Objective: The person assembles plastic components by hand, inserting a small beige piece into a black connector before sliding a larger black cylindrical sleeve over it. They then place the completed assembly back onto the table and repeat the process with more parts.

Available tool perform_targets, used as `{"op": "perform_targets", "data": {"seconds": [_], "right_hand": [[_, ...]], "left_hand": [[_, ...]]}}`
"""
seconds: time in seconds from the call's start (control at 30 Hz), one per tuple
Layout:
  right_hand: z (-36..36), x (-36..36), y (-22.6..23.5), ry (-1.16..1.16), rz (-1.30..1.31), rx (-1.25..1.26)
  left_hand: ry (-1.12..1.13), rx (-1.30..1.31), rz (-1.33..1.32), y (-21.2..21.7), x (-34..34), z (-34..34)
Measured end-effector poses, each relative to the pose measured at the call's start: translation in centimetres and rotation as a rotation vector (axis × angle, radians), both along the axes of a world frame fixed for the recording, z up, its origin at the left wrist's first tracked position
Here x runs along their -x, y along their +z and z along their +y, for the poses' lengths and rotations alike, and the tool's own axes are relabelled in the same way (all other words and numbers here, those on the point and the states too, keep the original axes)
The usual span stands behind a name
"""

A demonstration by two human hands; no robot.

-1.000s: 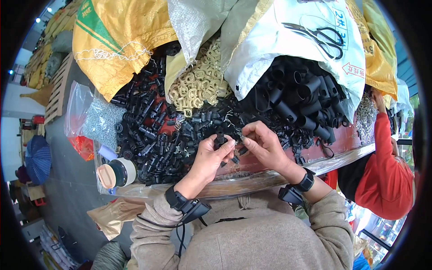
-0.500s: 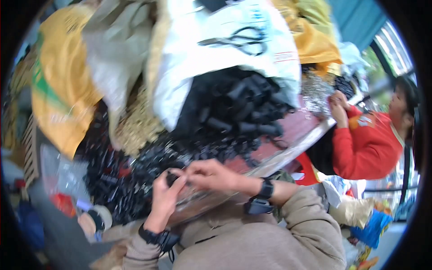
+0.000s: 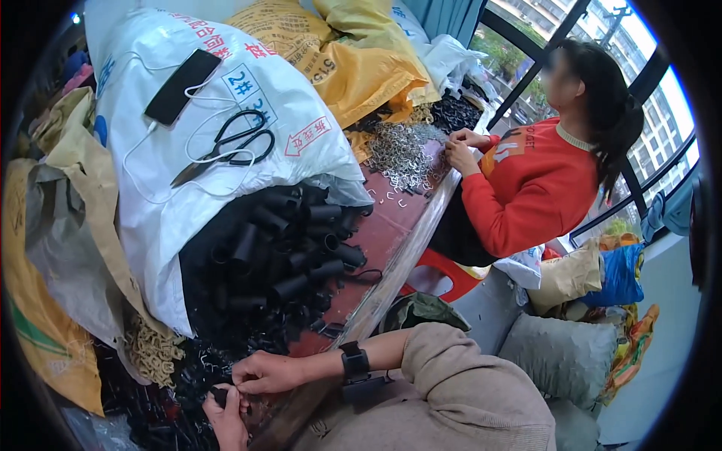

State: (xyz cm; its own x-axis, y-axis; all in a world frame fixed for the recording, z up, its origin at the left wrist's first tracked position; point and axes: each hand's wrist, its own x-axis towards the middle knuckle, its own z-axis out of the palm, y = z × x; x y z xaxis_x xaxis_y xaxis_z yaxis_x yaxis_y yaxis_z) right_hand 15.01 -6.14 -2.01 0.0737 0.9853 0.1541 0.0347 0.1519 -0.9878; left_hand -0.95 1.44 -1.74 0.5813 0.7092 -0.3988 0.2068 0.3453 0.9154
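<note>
At the near edge of the work table (image 3: 320, 340), my two hands are close together. Pinched between the thumb and fingers of my left hand (image 3: 229, 422) is a small black part (image 3: 219, 395), mostly covered by the fingers. The fingers of my right hand (image 3: 265, 372) are pressed together beside it; whatever they grip is hidden. Just beyond my hands lie loose small black pieces (image 3: 197, 359). Farther back, short black tubes (image 3: 289, 252) spill in a heap from a white sack (image 3: 143, 248).
On the sack rest black-handled scissors (image 3: 232, 146) and a phone (image 3: 183, 86) with a white cable. Beige clips (image 3: 154, 352) lie left. Across the table, a person in red (image 3: 519, 188) handles silver metal hooks (image 3: 406, 154). Stuffed sacks (image 3: 560, 349) stand on the right.
My view has swung to the right, so my hands and the table now appear lower and farther left. Both hands stay together, with the small black part still in my left fingers.
</note>
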Motion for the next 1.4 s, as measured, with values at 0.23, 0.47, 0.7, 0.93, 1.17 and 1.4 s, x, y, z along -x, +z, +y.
{"op": "perform_targets", "data": {"seconds": [0.23, 0.47, 0.7, 0.93, 1.17, 1.4], "right_hand": [[0.4, -0.7, -0.9, 0.083, 0.217, 0.106], [-0.2, -0.3, 0.2, 0.053, -0.143, 0.040], [-0.8, 0.8, 0.9, -0.015, -0.215, -0.026], [-2.2, 1.7, 2.5, -0.075, -0.434, -0.179], [-3.0, 0.2, 4.1, -0.159, -0.417, -0.134], [-2.6, -0.4, 2.9, -0.056, -0.077, 0.101]], "left_hand": [[-0.120, -0.223, 0.088, -0.6, -0.3, 0.3], [-0.058, -0.186, 0.042, 0.5, -0.4, -0.3], [-0.058, -0.158, -0.033, 1.3, 0.5, -0.9], [0.060, 0.153, -0.084, 3.5, 1.2, -2.2], [-0.053, 0.397, -0.163, 3.6, -1.1, -2.3], [-0.080, 0.594, -0.278, 2.2, -1.4, -1.8]]}}
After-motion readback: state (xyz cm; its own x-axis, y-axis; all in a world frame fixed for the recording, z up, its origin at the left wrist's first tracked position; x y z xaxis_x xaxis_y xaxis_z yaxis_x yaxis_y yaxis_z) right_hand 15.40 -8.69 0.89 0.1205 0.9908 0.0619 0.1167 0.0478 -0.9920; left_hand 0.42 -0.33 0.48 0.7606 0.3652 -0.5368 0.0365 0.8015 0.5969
